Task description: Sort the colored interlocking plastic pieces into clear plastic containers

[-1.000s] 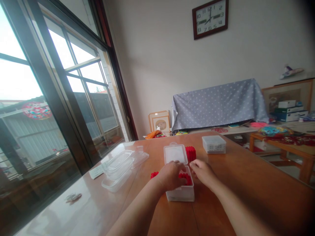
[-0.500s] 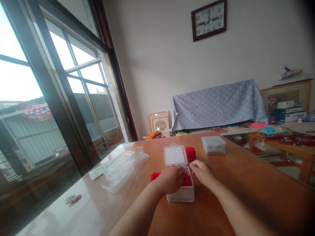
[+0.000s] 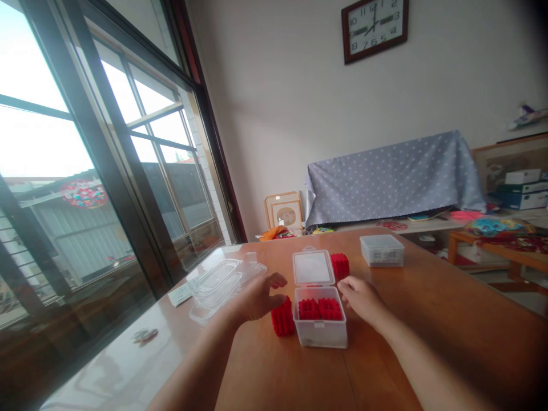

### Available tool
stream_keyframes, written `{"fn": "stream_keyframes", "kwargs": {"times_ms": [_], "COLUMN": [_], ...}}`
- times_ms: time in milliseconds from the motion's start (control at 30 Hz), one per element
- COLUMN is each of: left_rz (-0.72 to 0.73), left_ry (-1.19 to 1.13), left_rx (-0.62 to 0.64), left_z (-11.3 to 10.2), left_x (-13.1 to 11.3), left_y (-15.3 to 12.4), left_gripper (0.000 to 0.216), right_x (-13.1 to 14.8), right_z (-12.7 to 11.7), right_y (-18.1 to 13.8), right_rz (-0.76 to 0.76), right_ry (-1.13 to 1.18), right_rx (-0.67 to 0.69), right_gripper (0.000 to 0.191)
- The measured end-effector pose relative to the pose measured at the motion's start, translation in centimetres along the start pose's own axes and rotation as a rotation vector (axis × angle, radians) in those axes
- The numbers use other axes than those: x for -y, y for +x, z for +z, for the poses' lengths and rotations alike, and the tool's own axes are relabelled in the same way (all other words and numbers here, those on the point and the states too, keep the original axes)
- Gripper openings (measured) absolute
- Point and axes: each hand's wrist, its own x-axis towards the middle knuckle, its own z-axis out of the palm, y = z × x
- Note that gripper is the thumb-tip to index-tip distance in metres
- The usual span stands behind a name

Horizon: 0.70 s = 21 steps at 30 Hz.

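A translucent plastic box [image 3: 323,334] stands on the table with its lid [image 3: 312,267] folded back. Inside it lie red ribbed plastic pieces [image 3: 320,309] in two groups. My left hand [image 3: 262,297] is left of the box, thumb and fingers apart and holding nothing. It is just above and beside a red ribbed stack [image 3: 282,317]; whether it touches the stack I cannot tell. My right hand [image 3: 358,295] is at the box's far right corner, its fingers curled closed. What they grip, if anything, is hidden. Another red ribbed stack [image 3: 340,267] stands beside the lid.
Clear plastic containers [image 3: 218,282] are piled on the left, by a paper booklet [image 3: 180,293]. A small packet [image 3: 144,336] lies nearer on the wooden table [image 3: 308,379]. A closed translucent box [image 3: 382,251] sits at the back right. Tall windows run along the left.
My left hand has lifted out of the box and moved left to the red stack, its fingers opening. My right hand stays beside the box. The view has shifted slightly.
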Motion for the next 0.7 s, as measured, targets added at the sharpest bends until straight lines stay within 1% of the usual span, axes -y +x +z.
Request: {"fn": "stream_keyframes", "kwargs": {"times_ms": [100,200,333,433,533,600,700], "left_rz": [-0.016,-0.032,-0.038,-0.028,0.002,0.023,0.061], "left_ry": [-0.001,0.014,0.018,0.023,0.038,0.044,0.062], "left_rx": [0.051,0.081,0.082,0.064,0.014,-0.021,-0.033], "left_z": [-0.2,0.2,0.9,1.1,0.9,0.7,0.8], "left_x": [0.4,0.4,0.4,0.6,0.4,-0.1,-1.2], "left_y": [-0.8,-1.0,-0.9,-0.8,-0.7,-0.4,0.5], "left_gripper": [0.040,0.046,0.044,0.040,0.036,0.034,0.034], "right_x": [-0.2,-0.4,-0.5,-0.4,-0.3,-0.3,-0.3], "right_z": [0.1,0.2,0.3,0.2,0.1,0.1,0.0], "right_y": [0.0,0.2,0.3,0.3,0.2,0.1,0.2], "right_rz": [-0.001,-0.002,0.006,0.004,-0.004,-0.001,0.000], "right_ry": [-0.008,-0.016,-0.016,-0.002,0.002,-0.003,-0.010], "right_rx": [0.000,0.011,0.011,0.021,0.022,0.016,0.021], "right_gripper": [0.033,0.033,0.032,0.032,0.032,0.032,0.032]}}
